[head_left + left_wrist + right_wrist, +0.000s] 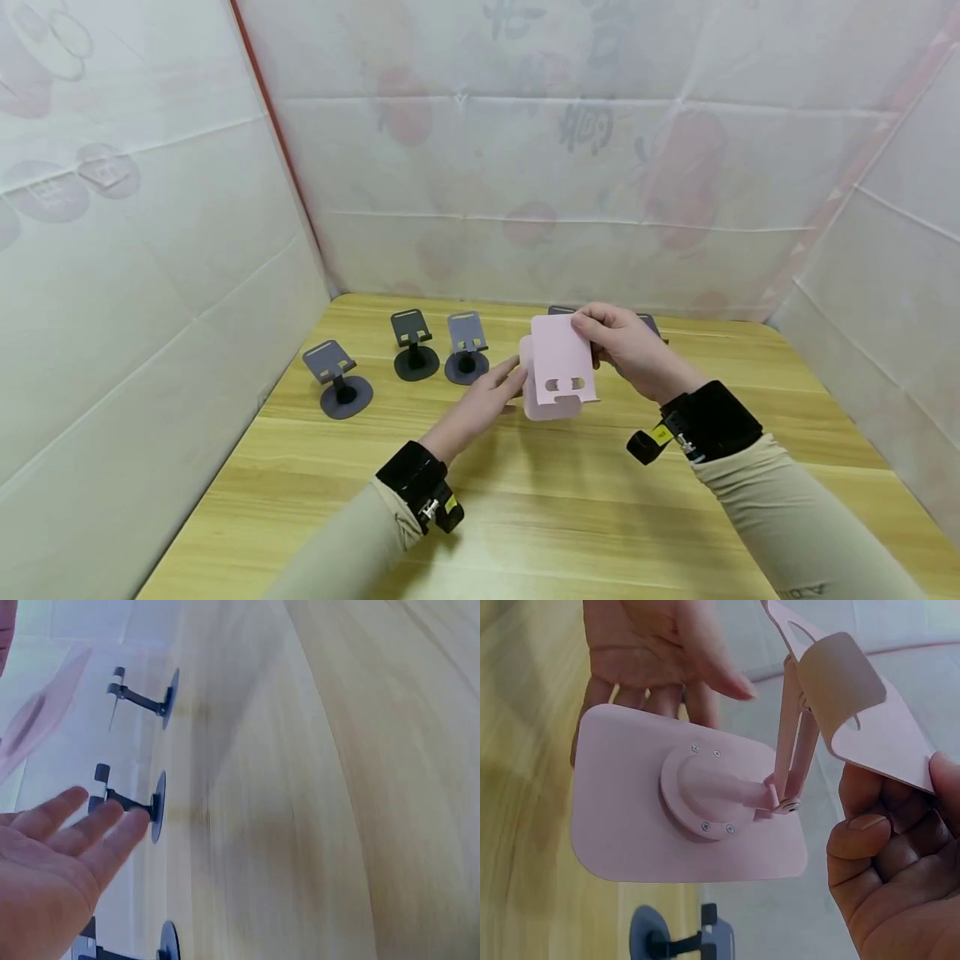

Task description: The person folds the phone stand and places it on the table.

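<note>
- two hands work over a wooden table (570,517) that fills the lower half of the head view, with white sheeting walls around it.
- held just above the table at frame centre is a pink stand (558,371); the right wrist view shows its flat base (652,825), a short post, a hinged arm and a bent cradle plate (855,705).
- to do this step well, my judgement is: keep the plate pinched steady, support the base from below with flat fingers, and turn only at the hinge, slowly, so the base does not swing or drop onto the table.
- right hand (630,346): fingers and thumb curled, pinching the upper edge of the plate; it carries the stand's weight.
- left hand (491,396): fingers straight and spread apart, tips touching the left edge of the base; nothing is gripped. the left wrist view shows the same flat palm (52,870).
- three grey stands (408,358) sit upright in a row at centre left of the head view, well apart from the hands.
- another dark stand (651,325) peeks out behind the right hand; mostly hidden.
</note>
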